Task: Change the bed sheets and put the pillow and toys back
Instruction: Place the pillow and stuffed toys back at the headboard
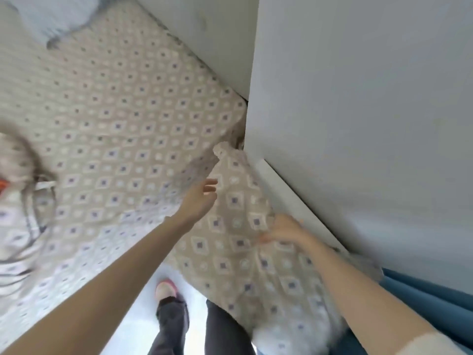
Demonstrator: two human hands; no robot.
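While the right hand [284, 230] pinches the sheet [230, 242] at its loose corner beside the wall [358, 98], I log the left hand [198, 199] spread near it. Farther off, the sheet covers the bed [231, 94]. Pillow, toys: judged not yet back.

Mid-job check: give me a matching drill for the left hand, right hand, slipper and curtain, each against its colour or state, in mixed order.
Things
1. left hand
2. right hand
3. slipper
4. curtain

Colour or state
a. blue, at the lower right
b. fingers spread, holding nothing
c. pink, on the floor
d. fingers curled in a grip on the sheet

Pairs: 1-b, 2-d, 3-c, 4-a
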